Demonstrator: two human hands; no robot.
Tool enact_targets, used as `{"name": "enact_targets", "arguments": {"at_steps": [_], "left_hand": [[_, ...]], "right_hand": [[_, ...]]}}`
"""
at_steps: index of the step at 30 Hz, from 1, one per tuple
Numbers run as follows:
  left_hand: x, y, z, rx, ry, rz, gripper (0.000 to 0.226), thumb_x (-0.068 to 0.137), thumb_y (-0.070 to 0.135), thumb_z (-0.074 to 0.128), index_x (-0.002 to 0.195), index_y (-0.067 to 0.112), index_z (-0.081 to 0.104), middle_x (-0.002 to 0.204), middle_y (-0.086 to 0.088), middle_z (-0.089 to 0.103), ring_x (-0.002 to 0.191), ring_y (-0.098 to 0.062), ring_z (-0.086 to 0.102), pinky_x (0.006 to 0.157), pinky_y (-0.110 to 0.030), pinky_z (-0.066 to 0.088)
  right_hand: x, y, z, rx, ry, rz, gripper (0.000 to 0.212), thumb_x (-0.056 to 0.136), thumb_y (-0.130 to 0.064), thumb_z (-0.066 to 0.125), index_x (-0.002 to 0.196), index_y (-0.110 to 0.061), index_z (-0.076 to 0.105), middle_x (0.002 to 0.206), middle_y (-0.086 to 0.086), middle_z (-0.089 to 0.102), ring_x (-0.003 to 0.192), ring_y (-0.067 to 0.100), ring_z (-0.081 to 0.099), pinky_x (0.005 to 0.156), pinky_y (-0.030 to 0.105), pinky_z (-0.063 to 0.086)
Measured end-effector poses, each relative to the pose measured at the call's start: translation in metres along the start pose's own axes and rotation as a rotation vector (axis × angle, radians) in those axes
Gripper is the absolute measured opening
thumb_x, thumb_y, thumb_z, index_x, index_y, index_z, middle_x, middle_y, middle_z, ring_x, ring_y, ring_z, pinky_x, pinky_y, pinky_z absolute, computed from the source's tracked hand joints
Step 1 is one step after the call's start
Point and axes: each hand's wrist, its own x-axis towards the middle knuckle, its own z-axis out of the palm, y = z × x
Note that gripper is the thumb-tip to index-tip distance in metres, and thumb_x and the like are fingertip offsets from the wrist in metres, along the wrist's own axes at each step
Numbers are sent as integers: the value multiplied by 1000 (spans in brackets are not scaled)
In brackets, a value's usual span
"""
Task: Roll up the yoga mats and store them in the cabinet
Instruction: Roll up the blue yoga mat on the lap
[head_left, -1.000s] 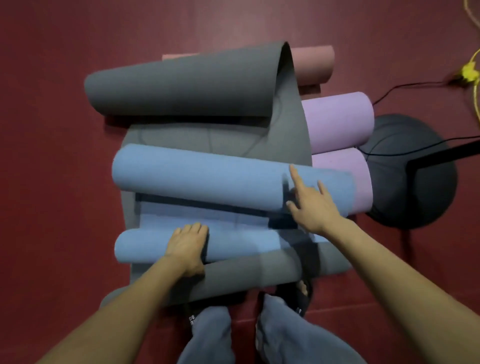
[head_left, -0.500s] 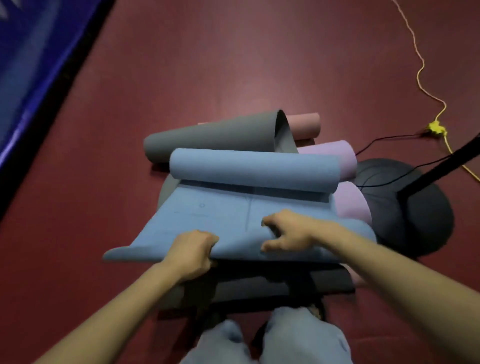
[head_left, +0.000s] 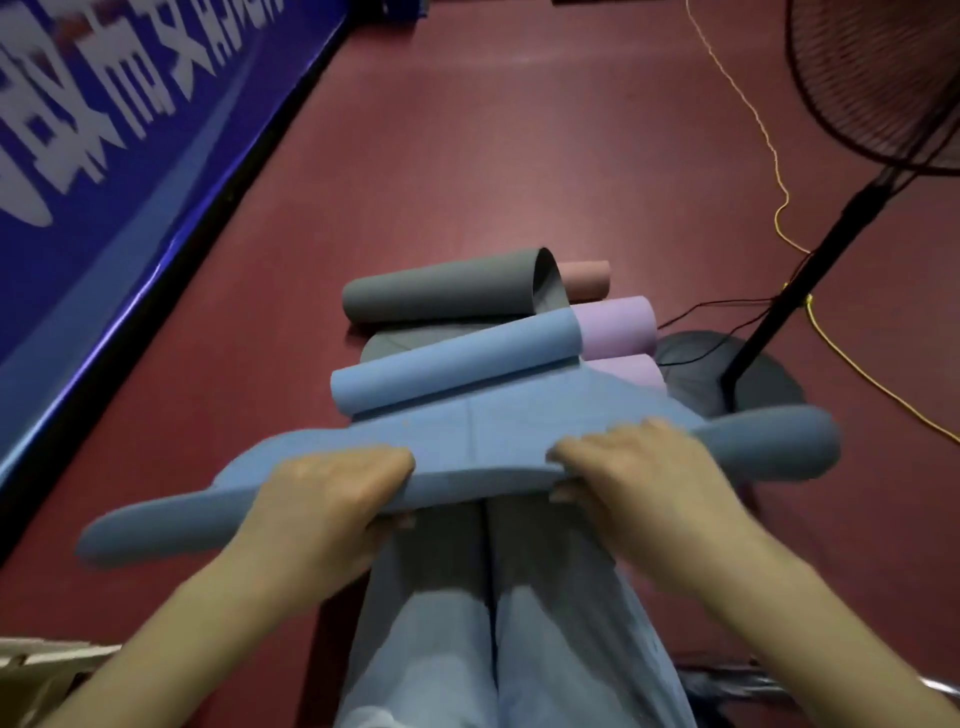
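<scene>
A blue yoga mat (head_left: 483, 415) is lifted at its near end, where it sags in a loose curl; its far end is curled into a roll on the floor pile. My left hand (head_left: 332, 499) grips the near edge left of centre, fingers on top and thumb underneath. My right hand (head_left: 634, 473) grips the same edge right of centre. Beneath and behind lie a grey mat (head_left: 447, 291) with a rolled far end, a purple mat (head_left: 618, 322) and a pink mat (head_left: 587, 278).
A standing fan (head_left: 878, 78) rises at the right on a black pole with a round base (head_left: 691, 374). A yellow cord (head_left: 779, 197) and black cable cross the red floor. A blue banner (head_left: 104, 145) lines the left. My legs stand below the mat.
The near end of the blue mat has been picked up off the pile and raised toward me, both hands now gripping it. The view has tilted up, showing the fan and banner.
</scene>
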Motion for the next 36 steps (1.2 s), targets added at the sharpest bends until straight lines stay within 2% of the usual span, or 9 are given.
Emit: {"name": "enact_targets", "arguments": {"at_steps": [4,7,10,13,19,24,27,32,36], "left_hand": [[-67,17,35,-222,-380,-233,55,87,82,44,93,30,61,81,16,65,77,-11,64,64,-37,52],[-93,30,49,-259,-246,-323,51,94,77,38,111,40,69,101,26,72,88,-1,69,66,-28,59],[-97,37,60,-232,-116,-447,52,95,77,35,104,40,71,94,28,72,80,-1,68,55,-21,50],[-92,39,68,-275,26,-560,49,81,75,59,105,35,74,109,18,67,94,-14,65,72,-27,50],[-93,56,80,-9,191,-355,27,95,41,66,89,18,79,92,5,64,71,-22,54,64,-34,45],[-109,59,85,7,131,-434,39,89,47,70,106,13,79,105,-1,71,88,-25,58,82,-36,48],[-106,65,84,-5,99,-434,31,97,36,56,100,13,76,102,3,67,88,-28,55,80,-37,45],[-103,57,87,9,30,-439,44,85,60,62,98,20,74,102,7,67,97,-26,54,80,-40,35],[-101,58,96,99,67,-374,34,90,50,57,88,21,75,93,9,69,97,-23,54,91,-47,35]], "right_hand": [[-71,-20,43,332,-215,73,39,85,-39,70,119,-36,52,97,-19,67,80,9,61,64,26,46],[-82,-25,53,453,-135,88,31,93,-32,66,120,-36,50,107,-19,58,83,8,52,68,28,42],[-73,-26,62,405,-75,11,13,96,-23,64,105,-29,58,112,-13,56,91,15,56,71,39,46],[-68,-23,68,291,-68,59,14,90,-34,70,102,-28,66,119,-7,58,112,25,53,82,42,43],[-81,-36,78,98,-44,160,32,78,-52,62,100,-30,72,98,-5,57,93,28,49,79,40,28],[-77,-33,86,133,-78,170,28,86,-46,55,98,-24,65,99,-7,60,90,27,53,73,41,32],[-76,-32,89,152,-94,125,21,88,-43,52,92,-25,61,96,-9,59,89,25,54,74,41,33],[-77,-29,98,172,-103,120,13,91,-34,50,90,-27,61,92,-12,58,89,21,55,80,39,33],[-69,-24,103,223,-108,154,15,92,-35,48,86,-28,60,85,-15,56,83,19,51,74,37,30]]}}
